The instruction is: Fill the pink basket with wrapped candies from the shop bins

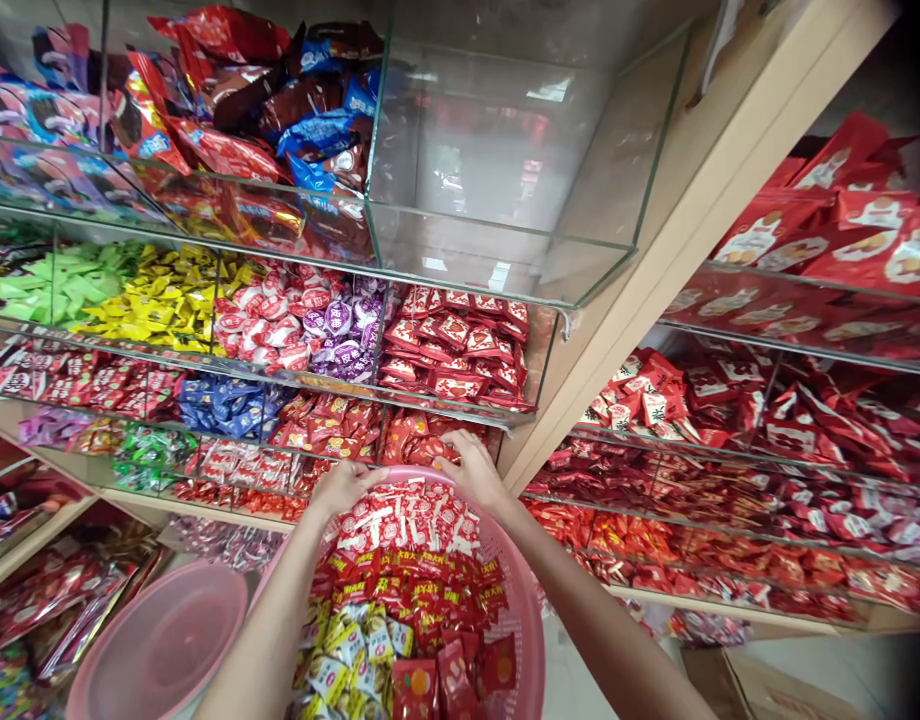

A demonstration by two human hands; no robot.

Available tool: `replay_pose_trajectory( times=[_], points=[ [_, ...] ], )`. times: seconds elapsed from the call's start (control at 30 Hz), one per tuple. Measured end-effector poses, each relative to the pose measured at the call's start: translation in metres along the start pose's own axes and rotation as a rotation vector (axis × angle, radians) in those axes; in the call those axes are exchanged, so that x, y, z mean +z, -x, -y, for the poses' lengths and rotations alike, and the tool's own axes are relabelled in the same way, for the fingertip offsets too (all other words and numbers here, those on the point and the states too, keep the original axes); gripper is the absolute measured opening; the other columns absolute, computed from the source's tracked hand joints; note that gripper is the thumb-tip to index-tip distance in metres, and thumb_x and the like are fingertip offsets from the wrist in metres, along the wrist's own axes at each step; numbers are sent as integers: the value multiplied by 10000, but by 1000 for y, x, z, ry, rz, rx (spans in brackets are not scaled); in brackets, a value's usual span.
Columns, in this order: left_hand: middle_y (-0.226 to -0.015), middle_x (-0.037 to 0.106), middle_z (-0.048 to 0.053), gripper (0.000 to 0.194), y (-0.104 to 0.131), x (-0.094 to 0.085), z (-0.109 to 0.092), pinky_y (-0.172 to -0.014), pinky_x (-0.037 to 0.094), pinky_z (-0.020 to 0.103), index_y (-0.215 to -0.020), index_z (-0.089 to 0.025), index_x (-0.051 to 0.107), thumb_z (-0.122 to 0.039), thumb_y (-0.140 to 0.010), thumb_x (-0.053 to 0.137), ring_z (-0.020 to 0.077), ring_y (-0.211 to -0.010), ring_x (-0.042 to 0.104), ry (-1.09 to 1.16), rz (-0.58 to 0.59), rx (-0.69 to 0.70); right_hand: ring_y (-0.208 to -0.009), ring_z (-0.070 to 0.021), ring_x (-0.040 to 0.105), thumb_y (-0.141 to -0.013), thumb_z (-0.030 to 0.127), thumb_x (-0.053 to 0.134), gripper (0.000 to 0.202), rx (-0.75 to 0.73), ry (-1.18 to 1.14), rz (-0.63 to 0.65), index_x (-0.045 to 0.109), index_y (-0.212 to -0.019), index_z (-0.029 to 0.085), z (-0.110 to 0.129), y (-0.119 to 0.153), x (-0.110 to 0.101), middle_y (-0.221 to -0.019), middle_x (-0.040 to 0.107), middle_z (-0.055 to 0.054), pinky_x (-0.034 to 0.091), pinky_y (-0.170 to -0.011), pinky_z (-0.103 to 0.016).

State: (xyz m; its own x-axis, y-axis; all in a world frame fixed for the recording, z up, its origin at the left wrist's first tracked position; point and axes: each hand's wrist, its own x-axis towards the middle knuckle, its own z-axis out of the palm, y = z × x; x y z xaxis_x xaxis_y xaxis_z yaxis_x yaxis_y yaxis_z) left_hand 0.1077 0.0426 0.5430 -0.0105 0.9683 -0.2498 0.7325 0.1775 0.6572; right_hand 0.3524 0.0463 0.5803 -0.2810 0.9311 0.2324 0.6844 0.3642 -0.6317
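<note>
Pink basket (533, 630): smooth plastic, semi-gloss, wall perforated. Yellow-and-white packets (347, 650) and red packets (415, 688) inside: thin plastic film, glossy, crinkled. Shelf bin (490, 140) is made of clear glass or acrylic, which one cannot be told; surface smooth, reflections picked up. Blue packets (317, 135): shiny film, creased. Light-green packets (70, 285): film, duller, crumpled. Upright post (655, 260): wood or wood-look laminate, smooth, low sheen. Pink lid-like piece (160, 630): translucent plastic, smooth, soft shine. Box (782, 685): brown cardboard, matt. Floor (827, 655): smooth, tile-like.
</note>
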Motion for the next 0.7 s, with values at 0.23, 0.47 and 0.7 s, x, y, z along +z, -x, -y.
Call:
replay_pose_trajectory(
  times=[0.23, 0.47, 0.7],
  points=[
    [-387, 354, -67, 557, 0, 0, -1, -502, 236, 235, -463, -203, 425, -720, -631, 545, 97, -434, 353, -16, 10, 4, -680, -113, 515, -778, 328, 628, 319, 191, -810, 313, 474, -1039, 229, 16, 77, -28, -863, 538, 14, 434, -617, -260],
    [-377, 347, -66, 543, 4, -1, -5, -502, 242, 244, -460, -208, 422, -704, -646, 540, 106, -429, 369, -45, 6, -9, -646, -89, 429, -715, 228, 665, 256, 292, -544, 688, 522, -922, 181, 19, 135, -28, -753, 489, 41, 327, -557, -208],
    [-389, 381, -55, 543, 4, 0, -3, -519, 249, 247, -469, -205, 456, -712, -644, 542, 114, -443, 393, -32, -3, -4, -706, -166, 521, -727, 275, 621, 135, 314, 6, 670, 530, -779, 190, 34, 151, -18, -717, 574, -10, 313, -579, -253]
  ],
)
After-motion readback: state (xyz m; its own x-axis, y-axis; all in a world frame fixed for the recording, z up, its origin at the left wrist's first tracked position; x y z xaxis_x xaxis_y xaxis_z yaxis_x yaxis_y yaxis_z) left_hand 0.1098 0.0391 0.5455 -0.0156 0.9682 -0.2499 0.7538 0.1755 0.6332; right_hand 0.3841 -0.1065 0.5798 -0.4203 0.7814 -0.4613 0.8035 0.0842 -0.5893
